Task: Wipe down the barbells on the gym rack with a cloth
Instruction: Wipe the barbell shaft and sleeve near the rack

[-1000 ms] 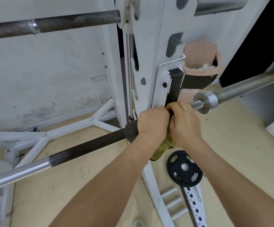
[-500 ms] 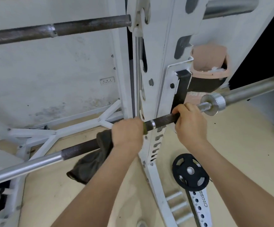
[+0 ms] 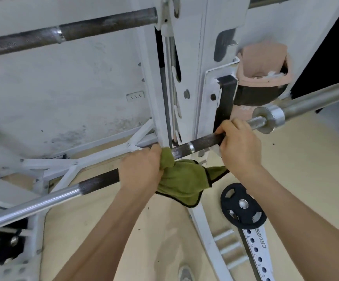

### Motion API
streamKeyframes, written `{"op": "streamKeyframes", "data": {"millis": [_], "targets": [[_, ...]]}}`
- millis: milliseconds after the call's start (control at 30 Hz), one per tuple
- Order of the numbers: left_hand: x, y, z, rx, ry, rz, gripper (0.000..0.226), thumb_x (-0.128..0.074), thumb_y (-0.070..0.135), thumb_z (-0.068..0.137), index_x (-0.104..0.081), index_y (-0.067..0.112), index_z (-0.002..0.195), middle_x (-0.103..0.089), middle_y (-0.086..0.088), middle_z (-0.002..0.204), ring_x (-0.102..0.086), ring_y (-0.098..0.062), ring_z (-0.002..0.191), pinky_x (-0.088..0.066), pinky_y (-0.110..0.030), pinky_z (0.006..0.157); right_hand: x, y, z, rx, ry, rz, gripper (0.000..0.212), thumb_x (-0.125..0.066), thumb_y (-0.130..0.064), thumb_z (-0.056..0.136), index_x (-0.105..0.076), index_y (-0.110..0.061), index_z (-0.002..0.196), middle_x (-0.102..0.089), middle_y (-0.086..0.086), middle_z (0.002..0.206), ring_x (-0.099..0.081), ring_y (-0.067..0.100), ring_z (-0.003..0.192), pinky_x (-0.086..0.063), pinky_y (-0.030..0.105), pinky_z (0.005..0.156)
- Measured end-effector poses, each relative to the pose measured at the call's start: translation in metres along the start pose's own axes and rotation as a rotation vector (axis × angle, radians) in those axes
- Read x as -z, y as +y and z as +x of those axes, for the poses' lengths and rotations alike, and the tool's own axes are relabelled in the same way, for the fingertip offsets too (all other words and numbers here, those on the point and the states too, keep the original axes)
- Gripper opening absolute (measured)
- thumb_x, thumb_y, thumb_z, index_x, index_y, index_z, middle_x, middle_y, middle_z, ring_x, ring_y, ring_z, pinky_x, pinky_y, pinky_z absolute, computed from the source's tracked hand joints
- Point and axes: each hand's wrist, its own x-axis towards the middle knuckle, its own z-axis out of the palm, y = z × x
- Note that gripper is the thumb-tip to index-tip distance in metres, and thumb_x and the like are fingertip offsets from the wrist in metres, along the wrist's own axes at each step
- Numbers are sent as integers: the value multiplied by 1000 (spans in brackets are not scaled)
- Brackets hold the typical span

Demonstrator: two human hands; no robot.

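A long barbell (image 3: 197, 146) lies across the white rack (image 3: 186, 63), running from lower left to upper right, with a dark knurled middle and shiny ends. My left hand (image 3: 141, 169) grips a green cloth (image 3: 181, 180) wrapped round the knurled part, and most of the cloth hangs below the bar. My right hand (image 3: 237, 145) grips the bare bar close to the rack's black hook, just left of the steel collar (image 3: 270, 117). A second, rusty-dark barbell (image 3: 69, 32) rests higher up on the rack.
A black weight plate (image 3: 242, 205) lies on the pale wooden floor below my right forearm, beside a white numbered rack rail (image 3: 259, 250). White rack base struts (image 3: 69, 165) spread over the floor at the left. A pink bin (image 3: 263, 65) hangs behind the upright.
My left hand slid the cloth left along the bar, away from my right hand, then partway back right. The cloth now hangs open below the bar. My right hand kept its grip.
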Motion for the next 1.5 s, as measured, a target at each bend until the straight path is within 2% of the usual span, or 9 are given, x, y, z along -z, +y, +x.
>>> {"op": "streamKeyframes", "data": {"millis": [100, 267, 433, 567, 767, 1133, 1233, 1367, 1500], "targets": [[1, -1, 1, 46, -47, 27, 13, -55, 21, 85, -42, 20, 83, -44, 3, 63, -44, -23, 54, -30, -28, 49, -1, -4, -1, -16, 4, -15, 18, -58, 3, 78, -64, -9, 90, -57, 9, 88, -52, 29, 82, -33, 32, 54], [19, 96, 51, -103, -76, -95, 11, -51, 8, 90, -54, 14, 100, -65, -4, 94, -65, -25, 85, -35, -30, 61, -3, -5, 0, -36, 15, -2, 14, -60, 3, 77, -65, -7, 86, -58, 11, 87, -55, 32, 83, -30, 31, 53], [19, 104, 58, -240, 46, -157, 9, -52, 23, 91, -58, 18, 95, -63, 1, 81, -64, -23, 75, -37, -30, 58, -3, -1, 0, -38, 9, 3, 17, -59, 1, 76, -65, -9, 87, -58, 10, 89, -55, 32, 87, -31, 33, 54], [25, 82, 92, -279, -539, -486, 25, -58, 40, 81, -58, 17, 72, -61, -1, 73, -62, -21, 71, -49, -31, 62, -2, 0, 1, 5, -5, 9, 21, -57, 4, 73, -67, -8, 88, -58, 10, 88, -55, 33, 88, -35, 33, 55], [30, 62, 108, -64, -1153, -926, 39, -72, 28, 78, -68, 1, 107, -69, -18, 108, -68, -29, 92, -53, -44, 92, -3, 1, 0, 67, 4, 0, 16, -63, 1, 73, -68, -8, 85, -59, 10, 84, -57, 33, 85, -39, 33, 49], [9, -9, 14, -128, -165, -6, 8, -51, 28, 82, -48, 21, 79, -46, 6, 60, -48, -18, 55, -37, -25, 50, 2, -2, -7, 181, -85, -187, 24, -66, -14, 72, -63, -13, 96, -55, 6, 94, -52, 27, 92, -42, 38, 70], [9, 26, 26, -155, -53, 46, 14, -52, 18, 88, -39, 21, 82, -40, 5, 62, -47, -19, 55, -24, -25, 47, 0, -6, -13, 284, -95, -308, 33, -64, -16, 66, -61, -13, 99, -55, 8, 104, -50, 30, 101, -39, 42, 84], [17, 82, 50, -202, -20, -100, 8, -54, 12, 87, -52, 19, 89, -65, 1, 85, -65, -23, 78, -35, -29, 57, -9, -3, -5, 272, -52, -322, 21, -70, -10, 69, -63, -11, 89, -57, 8, 92, -54, 30, 86, -44, 41, 72], [14, 78, 47, -228, 33, -103, 6, -50, 20, 92, -53, 17, 96, -66, -2, 83, -62, -25, 70, -29, -29, 50, -13, 3, -7, 305, 12, -316, 15, -66, -8, 73, -66, -9, 88, -56, 9, 89, -54, 31, 84, -43, 41, 69]]}}
